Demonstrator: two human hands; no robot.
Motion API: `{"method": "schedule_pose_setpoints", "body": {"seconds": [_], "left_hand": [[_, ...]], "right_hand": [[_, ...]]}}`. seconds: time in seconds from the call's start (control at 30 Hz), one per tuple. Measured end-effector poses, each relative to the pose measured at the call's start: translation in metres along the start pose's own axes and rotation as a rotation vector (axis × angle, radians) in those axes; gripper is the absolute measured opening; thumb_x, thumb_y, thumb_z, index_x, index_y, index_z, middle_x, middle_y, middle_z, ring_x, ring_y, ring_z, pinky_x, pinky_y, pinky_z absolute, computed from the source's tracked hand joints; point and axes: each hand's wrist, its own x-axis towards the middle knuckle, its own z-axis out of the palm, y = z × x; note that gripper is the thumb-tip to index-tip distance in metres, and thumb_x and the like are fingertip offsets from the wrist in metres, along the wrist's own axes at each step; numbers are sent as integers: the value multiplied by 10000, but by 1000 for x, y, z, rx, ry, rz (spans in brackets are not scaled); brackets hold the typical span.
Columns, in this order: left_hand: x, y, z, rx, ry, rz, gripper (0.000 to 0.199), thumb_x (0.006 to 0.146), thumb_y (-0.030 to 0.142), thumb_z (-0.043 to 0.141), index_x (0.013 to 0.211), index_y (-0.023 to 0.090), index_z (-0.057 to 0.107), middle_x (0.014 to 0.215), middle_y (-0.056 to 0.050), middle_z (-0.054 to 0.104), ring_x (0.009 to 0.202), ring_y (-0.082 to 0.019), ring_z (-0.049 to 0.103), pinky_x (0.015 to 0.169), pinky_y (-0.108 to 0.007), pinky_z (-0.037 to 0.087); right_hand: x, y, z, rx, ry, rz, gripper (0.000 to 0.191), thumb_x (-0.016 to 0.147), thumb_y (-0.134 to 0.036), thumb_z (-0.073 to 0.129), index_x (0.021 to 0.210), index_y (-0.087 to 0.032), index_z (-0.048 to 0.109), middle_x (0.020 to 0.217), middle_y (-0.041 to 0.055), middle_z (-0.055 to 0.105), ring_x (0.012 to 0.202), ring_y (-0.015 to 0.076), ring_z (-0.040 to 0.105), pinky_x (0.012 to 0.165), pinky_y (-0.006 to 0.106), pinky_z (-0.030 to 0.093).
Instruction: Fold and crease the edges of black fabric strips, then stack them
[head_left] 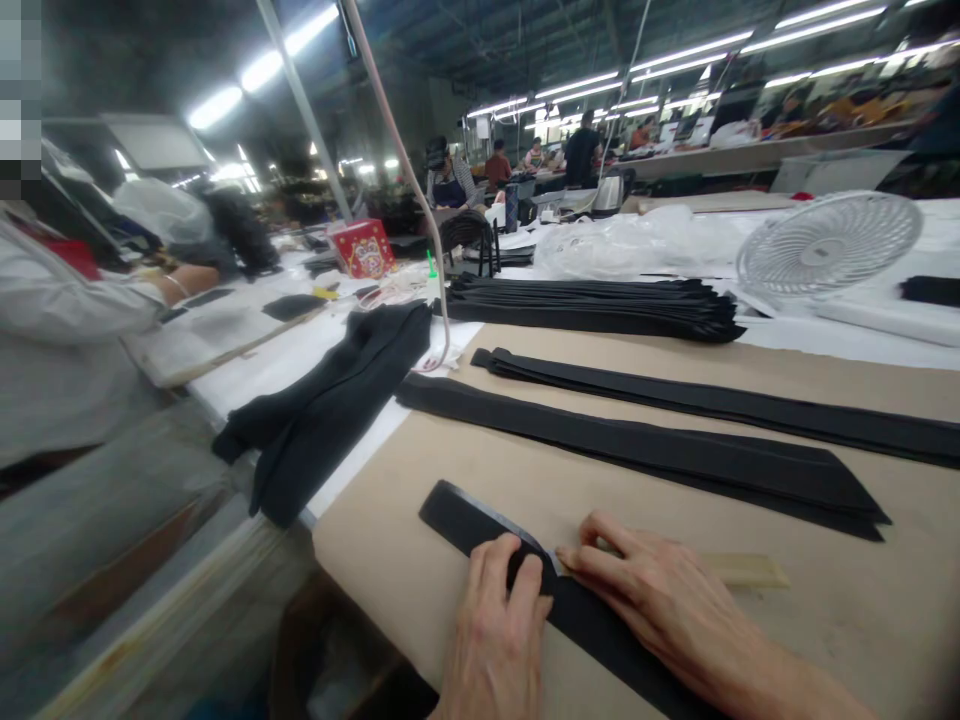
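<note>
A black fabric strip (600, 625) lies diagonally on the tan board, with a narrow pale-grey band along the far edge of its left end. My left hand (495, 620) rests on the strip, fingers apart and slightly bent, pressing it down. At the strip's far edge, where the grey band ends, the fingers of my right hand (656, 590) are closed in a pinch. A small pale tip shows at those fingertips; what it belongs to is hidden. Behind the right hand a flat yellowish stick (750, 570) sticks out, and I cannot tell whether the hand touches it.
Layered black strips (637, 445) and a narrower bundle (720, 400) lie beyond my hands. Farther back are a thick black stack (592, 308), a white fan (829, 250) and a red box (362, 248). Black cloth (330, 400) hangs over the left edge. A co-worker's sleeve (75, 300) is at left.
</note>
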Motion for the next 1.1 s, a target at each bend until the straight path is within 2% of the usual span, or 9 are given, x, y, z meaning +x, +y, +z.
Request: {"method": "schedule_pose_setpoints", "body": {"seconds": [0.1,0.17,0.3,0.4,0.57,0.73,0.87,0.93,1.1], "left_hand": [[5,-8,-9,66,-16,-58,404,830,206,633,1222,175,544,1268,-135,532,1177,-314,496,953,-485,511],[8,-10,-14,84,-28,-49,450,806,252,681,1228,179,543,1293,-139,515,1199,-331,479,960,-504,504],[14,-14,-19,48,-38,-33,284,869,113,519,1132,203,579,1220,-110,545,1135,-273,524,915,-444,533],[18,-18,-20,3,-36,-64,362,857,23,431,1155,188,557,1160,-99,572,1083,-236,549,893,-402,544],[18,-30,-27,45,-18,-162,384,809,148,631,1184,185,558,1275,-121,517,1178,-292,501,949,-466,514],[17,-41,-32,86,-21,-188,508,753,287,746,1209,170,556,1262,-142,539,1192,-328,510,954,-497,511],[22,-47,-39,63,-38,-158,331,856,175,592,1185,196,577,1234,-120,565,1161,-285,540,937,-457,526],[24,-49,-42,9,-43,-162,305,875,116,518,1165,190,577,1188,-107,588,1126,-251,560,935,-424,528],[24,-57,-44,-106,-21,-244,317,841,114,564,1147,194,557,1211,-98,564,1157,-238,543,982,-421,499]], "right_hand": [[8,-2,0,11,-29,7,209,1010,-234,391,1066,-321,572,1031,29,529,747,194,611,624,318,447],[13,-3,1,28,-27,0,210,1011,-228,384,1069,-317,565,1039,31,523,757,193,614,633,320,455],[22,-5,3,29,-5,-18,219,1007,-207,370,1059,-310,556,1036,30,516,757,194,618,622,319,458],[31,-9,5,-2,25,-32,226,1004,-205,369,1056,-309,563,1017,25,524,717,190,617,592,310,449],[47,-14,8,10,80,-62,211,999,-207,393,1046,-293,580,1009,26,537,703,168,610,582,283,438],[64,-21,8,61,74,-53,209,1014,-245,391,1031,-298,593,1006,22,540,749,161,618,608,271,443],[76,-28,6,58,53,-27,214,1003,-213,407,1013,-294,605,1017,21,544,753,162,618,620,277,450],[80,-31,6,50,53,-26,215,1005,-217,411,1038,-297,608,1013,20,548,732,153,614,616,269,447],[95,-40,4,31,62,-18,197,1006,-242,439,1043,-305,622,1002,11,552,690,135,605,580,249,416]]}}
